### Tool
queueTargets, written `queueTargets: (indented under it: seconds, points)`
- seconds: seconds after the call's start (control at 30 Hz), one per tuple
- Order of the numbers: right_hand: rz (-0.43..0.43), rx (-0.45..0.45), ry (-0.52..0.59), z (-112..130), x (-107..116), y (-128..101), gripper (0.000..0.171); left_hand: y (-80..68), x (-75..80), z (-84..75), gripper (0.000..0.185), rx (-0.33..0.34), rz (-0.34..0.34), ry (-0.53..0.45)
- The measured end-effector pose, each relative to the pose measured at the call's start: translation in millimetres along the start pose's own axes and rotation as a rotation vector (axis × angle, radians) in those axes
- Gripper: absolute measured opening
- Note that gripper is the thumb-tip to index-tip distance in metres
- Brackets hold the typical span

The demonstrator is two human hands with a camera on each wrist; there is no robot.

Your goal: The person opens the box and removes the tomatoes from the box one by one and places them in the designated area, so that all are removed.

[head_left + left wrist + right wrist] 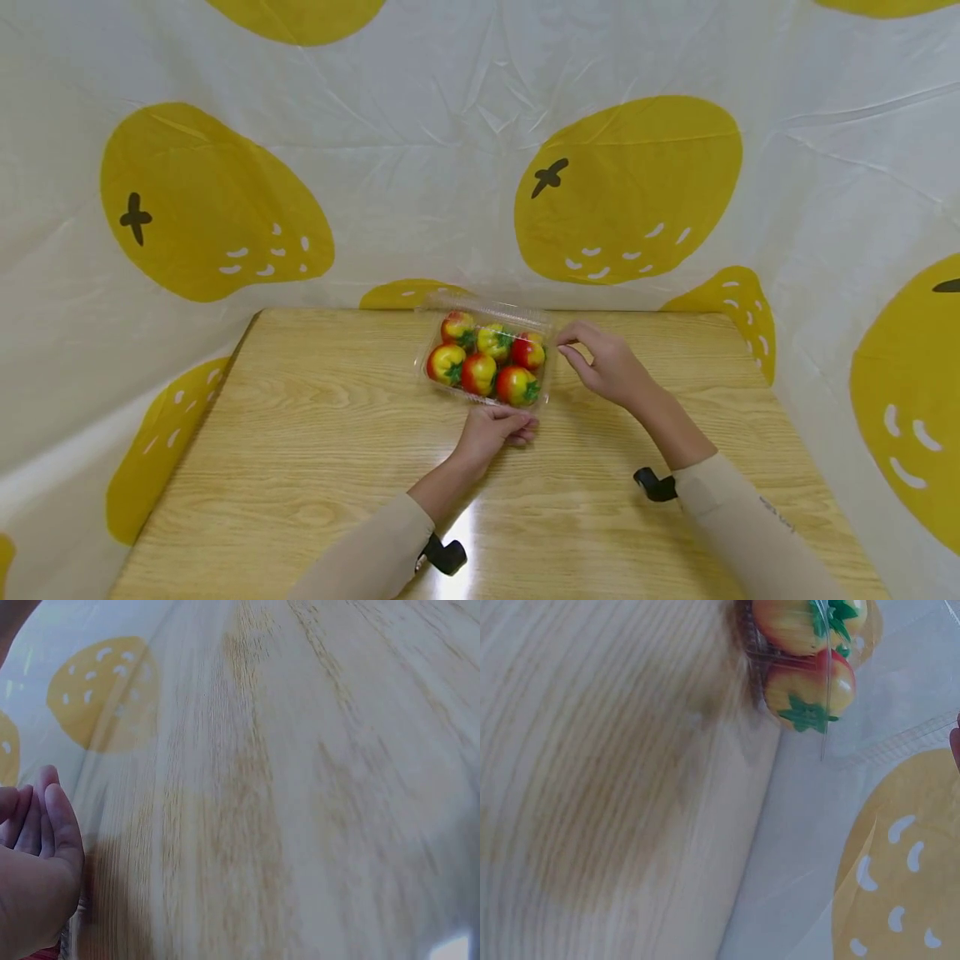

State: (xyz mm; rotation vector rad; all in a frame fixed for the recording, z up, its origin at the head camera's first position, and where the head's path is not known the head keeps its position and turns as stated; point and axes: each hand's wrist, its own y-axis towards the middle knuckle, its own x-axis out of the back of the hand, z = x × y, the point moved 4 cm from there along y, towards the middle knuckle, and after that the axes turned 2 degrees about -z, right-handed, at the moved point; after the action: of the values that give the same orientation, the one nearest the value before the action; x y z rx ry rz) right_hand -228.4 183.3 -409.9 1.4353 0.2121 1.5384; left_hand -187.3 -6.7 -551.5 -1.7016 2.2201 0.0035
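Near the bench's (315, 433) far edge, a clear box (486, 358) of tomatoes (477, 372). The left hand (491, 431), fingers loosely curled, touches its near rim; the right hand (607, 362), fingers slightly apart, is at its right side.

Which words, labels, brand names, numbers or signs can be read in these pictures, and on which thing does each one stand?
No text can be read.
Right sleeve: a small dark print, too small to read.
Clear box of tomatoes: no label shows.
Cloth behind the table: only yellow fruit shapes with dark and white marks, no letters or numbers.
The two wrist views show no writing.
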Motion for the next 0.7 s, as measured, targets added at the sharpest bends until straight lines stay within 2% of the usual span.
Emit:
queueTargets:
  seconds: [0.1, 0.47, 0.7]
  points:
    - [-0.015, 0.001, -0.023, -2.6, 2.1, 2.1, 0.003, 1.7, -0.8, 2.7, 0.025, -0.001, 0.004, -0.007]
    - [-0.057, -0.005, -0.094, -12.1, 12.7, 14.9, 0.02, 2.5, -7.4, 7.0, 0.026, -0.011, 0.011, -0.021]
    - [-0.067, -0.078, -0.113, -19.6, 15.8, 23.8, 0.018, 2.4, -0.5, 10.1, 0.025, 0.025, 0.074, 0.007]
